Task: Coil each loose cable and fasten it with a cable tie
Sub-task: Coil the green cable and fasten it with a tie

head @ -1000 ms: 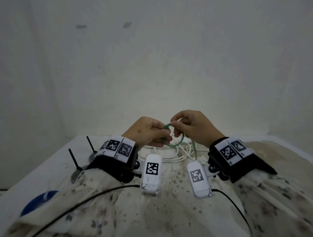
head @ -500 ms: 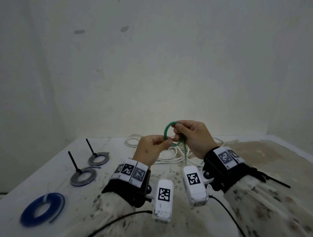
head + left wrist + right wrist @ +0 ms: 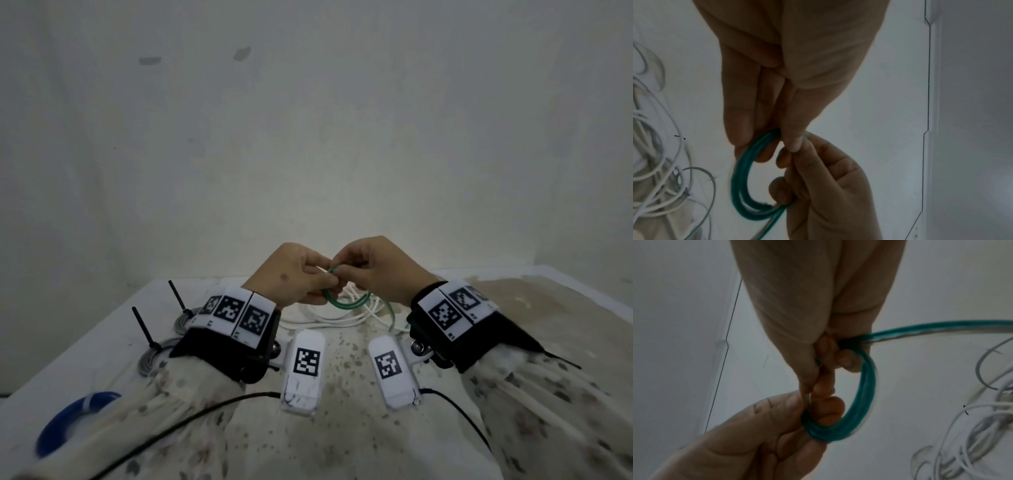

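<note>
Two hands hold a green cable coil above the table.
The left hand (image 3: 294,274) and right hand (image 3: 376,270) both pinch the green cable (image 3: 346,301) with curled fingers, over the loose white cables (image 3: 329,318).

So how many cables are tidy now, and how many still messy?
Three look done: two grey coils with black ties sticking up, and a blue coil. The green cable is being looped by the left hand and right hand, untied. The white cable lies loose behind.
</note>
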